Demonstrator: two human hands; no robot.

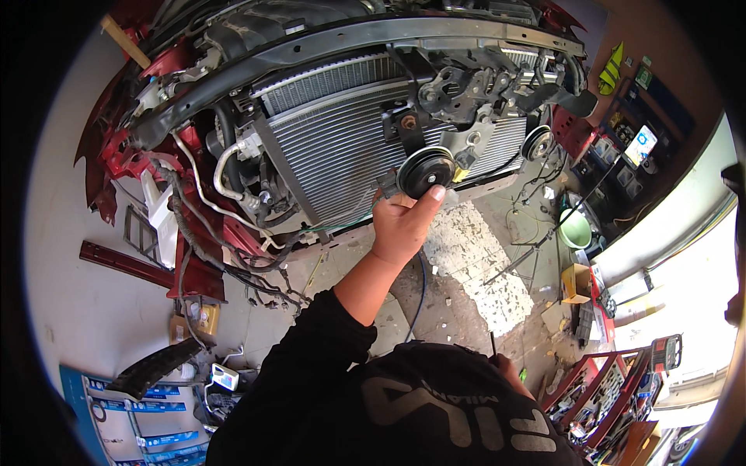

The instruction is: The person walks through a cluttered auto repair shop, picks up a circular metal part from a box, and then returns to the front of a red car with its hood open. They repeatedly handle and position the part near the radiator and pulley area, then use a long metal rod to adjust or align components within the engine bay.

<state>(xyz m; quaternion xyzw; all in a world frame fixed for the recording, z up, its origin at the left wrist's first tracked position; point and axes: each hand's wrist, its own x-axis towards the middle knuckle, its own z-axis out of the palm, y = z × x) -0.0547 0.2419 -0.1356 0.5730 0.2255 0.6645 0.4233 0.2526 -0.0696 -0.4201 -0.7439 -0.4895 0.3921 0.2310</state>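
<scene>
My left hand (400,225) is closed on a round black disc horn (427,177), thumb on its front lower edge and fingers behind. The horn sits in front of the condenser's fins (334,147), below a metal bracket (478,138) and the hood latch area (458,93). Whether it is fastened there I cannot tell. A second disc horn (537,144) hangs farther right. Low beside my body, my right hand (510,374) is partly hidden by my dark top; a thin dark rod (493,343) sticks up from it.
A black crossbar (350,37) spans the car's opened front. Loose wiring (225,264) hangs at the left. On the right stand a light green bucket (575,230), a cardboard box (576,283) and a red tool cart (598,392). A lit phone (641,145) is mounted on a stand.
</scene>
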